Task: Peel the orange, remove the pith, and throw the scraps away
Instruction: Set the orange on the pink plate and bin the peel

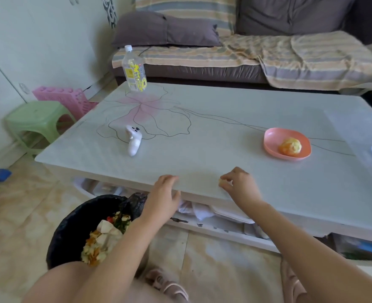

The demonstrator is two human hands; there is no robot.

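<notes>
The right hand (239,186) pinched a small pale scrap (222,182) between thumb and fingertips, just above the table (202,132) near its front edge. The scrap was too small to tell its long axis. The left hand (166,194) rested on that same edge, just beside the right, at its 9 o'clock. Its fingers were loosely bent on the tabletop and nothing showed in them.

The bin (71,226) stood on the floor at 8 o'clock from the right hand, below the table edge and partly under the left forearm. It held peel and other waste. The left hand was the nearer one to it, but the right held the scrap. So the drop would likely mean carrying the scrap left and down, past or over the left wrist.

The orange (290,146) sat peeled on a pink plate (272,138), at 2 o'clock from the right hand and well apart from both hands. Pale pith seemed to cover its top, so more picking probably remained.
</notes>
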